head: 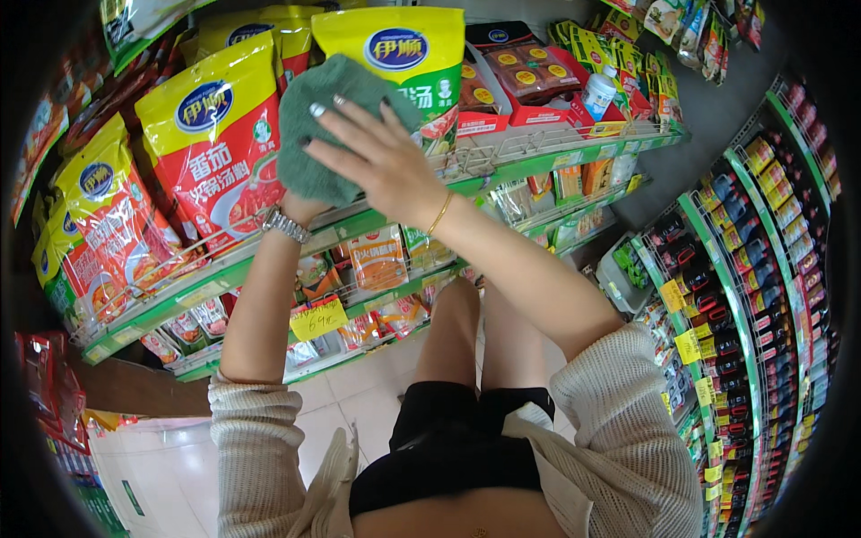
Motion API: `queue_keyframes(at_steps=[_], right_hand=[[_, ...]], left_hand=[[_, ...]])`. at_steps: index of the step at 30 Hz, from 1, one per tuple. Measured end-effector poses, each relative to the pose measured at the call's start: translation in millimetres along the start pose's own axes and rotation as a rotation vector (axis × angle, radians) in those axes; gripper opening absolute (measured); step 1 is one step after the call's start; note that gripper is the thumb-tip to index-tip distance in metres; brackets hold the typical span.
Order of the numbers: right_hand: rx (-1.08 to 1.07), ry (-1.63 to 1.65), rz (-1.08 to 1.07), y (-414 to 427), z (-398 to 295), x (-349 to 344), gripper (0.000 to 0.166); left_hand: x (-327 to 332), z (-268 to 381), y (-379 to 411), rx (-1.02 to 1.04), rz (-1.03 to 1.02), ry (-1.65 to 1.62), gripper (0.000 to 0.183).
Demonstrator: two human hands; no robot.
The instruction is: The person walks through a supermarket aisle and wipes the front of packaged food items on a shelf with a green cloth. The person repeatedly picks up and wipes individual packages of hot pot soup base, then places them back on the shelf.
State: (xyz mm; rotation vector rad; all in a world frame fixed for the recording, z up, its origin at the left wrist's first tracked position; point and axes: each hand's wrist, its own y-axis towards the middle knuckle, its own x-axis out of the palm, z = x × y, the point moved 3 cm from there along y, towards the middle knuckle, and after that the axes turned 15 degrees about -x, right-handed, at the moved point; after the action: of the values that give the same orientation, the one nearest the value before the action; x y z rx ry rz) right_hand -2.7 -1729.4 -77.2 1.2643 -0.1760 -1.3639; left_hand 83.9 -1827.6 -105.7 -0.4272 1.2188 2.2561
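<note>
A green cloth [294, 128] lies against the front of a yellow-and-green food pouch [440, 77] on the top shelf. My right hand [383, 161] is spread over this cloth, fingers apart, pressing it to the pouch. Beneath the cloth's lower edge, my left hand [306, 207] reaches in at the shelf front; its fingers are hidden, so their grip cannot be seen. Left of the cloth stands a yellow-and-red hotpot soup pouch [202, 148], tilted back, with further pouches [111, 208] beside it.
A wire guard [481, 151] and green price rail [410, 218] edge the shelf. To the right are red display boxes [538, 111] and a white bottle [599, 91]. Lower shelves hold packets [380, 259] and a yellow price tag [318, 319]. Bottle shelves [740, 282] rise at right.
</note>
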Motion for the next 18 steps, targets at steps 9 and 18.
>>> queue_keyframes(at_steps=[9, 18], right_hand=[[0.318, -0.074, 0.162, -30, 55, -23, 0.062], [0.137, 0.098, 0.073, -47, 21, -20, 0.052]], left_hand=[[-1, 26, 10, -0.541, -0.026, -0.059, 0.048], [-3, 20, 12, -0.823, -0.036, -0.771, 0.048]])
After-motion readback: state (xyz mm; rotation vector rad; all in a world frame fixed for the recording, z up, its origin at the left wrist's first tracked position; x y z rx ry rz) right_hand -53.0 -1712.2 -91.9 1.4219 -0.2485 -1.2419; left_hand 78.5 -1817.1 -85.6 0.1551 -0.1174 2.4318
